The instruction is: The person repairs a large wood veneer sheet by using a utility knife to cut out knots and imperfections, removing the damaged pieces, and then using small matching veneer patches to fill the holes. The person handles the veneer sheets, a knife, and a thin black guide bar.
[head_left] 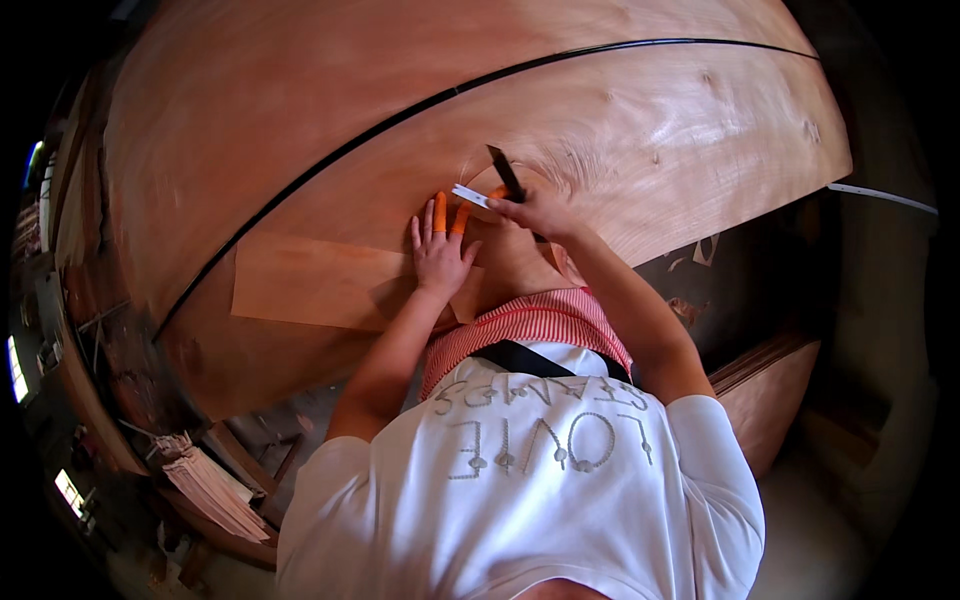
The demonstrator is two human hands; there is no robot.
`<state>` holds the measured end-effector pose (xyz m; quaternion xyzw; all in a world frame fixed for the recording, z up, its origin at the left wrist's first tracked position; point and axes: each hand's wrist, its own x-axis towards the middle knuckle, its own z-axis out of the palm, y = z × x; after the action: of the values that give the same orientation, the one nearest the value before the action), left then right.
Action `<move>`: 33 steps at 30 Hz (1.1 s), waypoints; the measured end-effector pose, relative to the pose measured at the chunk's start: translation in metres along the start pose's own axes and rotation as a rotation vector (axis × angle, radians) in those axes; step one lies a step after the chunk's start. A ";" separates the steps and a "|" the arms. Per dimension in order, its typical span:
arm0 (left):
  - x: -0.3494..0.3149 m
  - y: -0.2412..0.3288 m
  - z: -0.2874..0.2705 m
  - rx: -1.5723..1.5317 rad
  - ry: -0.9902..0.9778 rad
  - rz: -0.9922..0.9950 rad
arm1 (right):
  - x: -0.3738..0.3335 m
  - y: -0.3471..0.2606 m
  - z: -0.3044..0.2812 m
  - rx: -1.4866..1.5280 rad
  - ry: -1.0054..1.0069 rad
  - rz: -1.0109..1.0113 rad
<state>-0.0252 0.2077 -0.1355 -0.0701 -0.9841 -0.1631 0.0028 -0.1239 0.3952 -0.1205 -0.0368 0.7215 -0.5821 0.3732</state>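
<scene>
The left hand (442, 262) lies open on the wooden worktop (350, 195) near the right hand (538, 212), which grips a white strip (470, 196) and dark tool (507, 174), both probably light, stiff, best held by their near ends.

Bright windows (17, 370) glow at the far left — small against deep shadow — while a dim, greyish floor (810, 530) spreads lower right.

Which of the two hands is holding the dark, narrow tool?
The right hand: it grips the dark, narrow tool, with a small white strip beside it. The left hand instead lies spread on the wood surface.
</scene>
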 end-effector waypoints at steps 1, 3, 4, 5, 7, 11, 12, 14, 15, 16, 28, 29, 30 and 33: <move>-0.002 -0.001 0.002 -0.014 0.013 -0.002 | 0.011 -0.004 0.011 0.034 -0.018 0.048; -0.005 -0.004 0.005 -0.002 0.018 -0.004 | 0.018 -0.008 0.020 0.002 -0.033 0.123; -0.005 -0.004 0.005 -0.006 0.018 -0.003 | 0.021 -0.005 0.022 -0.065 -0.029 0.151; -0.004 -0.004 0.005 -0.010 0.019 -0.001 | 0.023 -0.002 0.023 -0.133 -0.024 0.178; -0.004 -0.005 0.004 -0.041 0.032 0.003 | 0.030 0.008 0.022 -0.148 -0.020 0.172; -0.007 -0.012 0.009 -0.267 0.189 -0.081 | 0.035 0.023 0.023 -0.169 -0.007 0.069; -0.010 -0.014 0.013 -0.349 0.266 -0.118 | 0.035 0.025 0.023 -0.191 0.000 0.056; -0.004 -0.003 -0.002 -0.203 0.132 -0.029 | 0.040 0.037 0.022 -0.195 0.004 0.036; 0.000 0.003 -0.008 -0.130 0.065 0.019 | 0.041 0.043 0.019 -0.196 0.009 0.025; 0.001 0.006 -0.009 -0.076 -0.025 0.002 | 0.040 0.040 0.023 -0.233 0.012 0.047; 0.008 0.010 -0.013 0.123 -0.165 -0.038 | 0.030 -0.026 -0.006 -1.020 0.168 -0.119; 0.006 0.009 -0.012 0.090 -0.144 -0.032 | 0.019 -0.026 -0.018 -0.923 0.252 -0.081; 0.004 0.007 -0.009 0.056 -0.124 -0.025 | 0.013 -0.015 -0.038 -0.710 0.234 -0.018; 0.011 0.001 -0.010 -0.062 -0.007 0.033 | -0.030 -0.004 -0.081 -0.072 0.347 0.095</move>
<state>-0.0357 0.2070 -0.1254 -0.0869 -0.9773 -0.1932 -0.0003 -0.1512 0.4742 -0.0988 0.0850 0.7962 -0.5354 0.2686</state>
